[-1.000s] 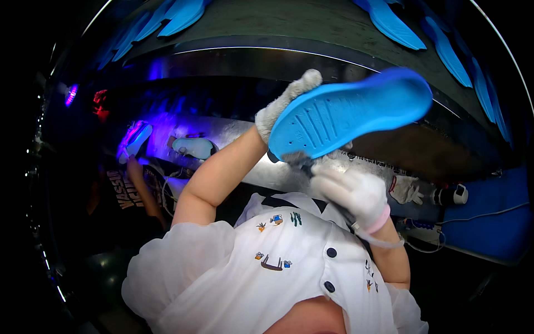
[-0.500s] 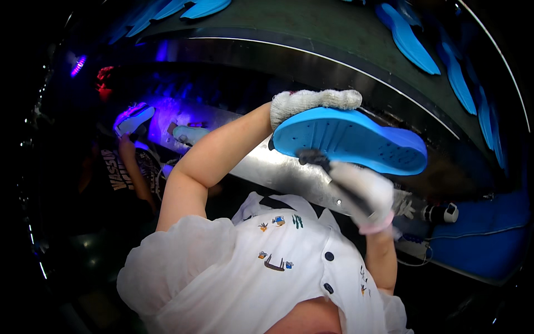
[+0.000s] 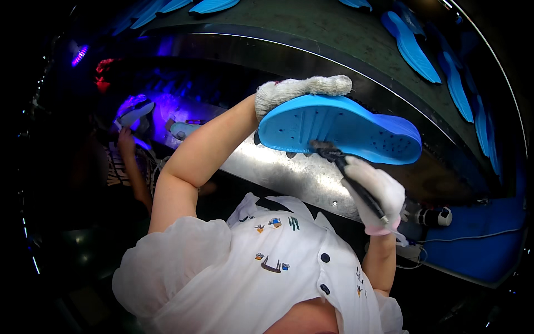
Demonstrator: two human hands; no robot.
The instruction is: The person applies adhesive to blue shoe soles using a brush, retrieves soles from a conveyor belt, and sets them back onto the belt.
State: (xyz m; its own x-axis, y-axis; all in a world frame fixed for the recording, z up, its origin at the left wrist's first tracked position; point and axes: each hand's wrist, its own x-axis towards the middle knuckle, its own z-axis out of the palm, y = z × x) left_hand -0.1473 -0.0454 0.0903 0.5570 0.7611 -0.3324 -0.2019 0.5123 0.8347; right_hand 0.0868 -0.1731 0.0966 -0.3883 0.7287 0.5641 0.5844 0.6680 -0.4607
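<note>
My left hand (image 3: 303, 89), in a grey-white knit glove, is closed around the far edge of a blue shoe sole (image 3: 356, 131). Its dark fingertips poke out below the near edge. The sole is held up and tilted, with its ridged, hole-dotted face toward me. In a white glove with a pink cuff, my right hand (image 3: 381, 192) grips a black-handled brush (image 3: 359, 189). The dark brush head meets the near side of the sole, close to the middle. My right fingers wrap the handle, which slants down toward my wrist.
Ahead, a dark green conveyor belt (image 3: 311, 42) carries several blue soles (image 3: 411, 47). A metal ledge (image 3: 278, 167) runs below my hands. At left, under violet light, another person's hand (image 3: 127, 139) holds a shoe (image 3: 135, 113). A cable (image 3: 473, 237) crosses a blue surface at right.
The blue sole has shifted slightly left and away from me with my left hand. The brush head has moved a little right along the sole, and my right hand is less blurred.
</note>
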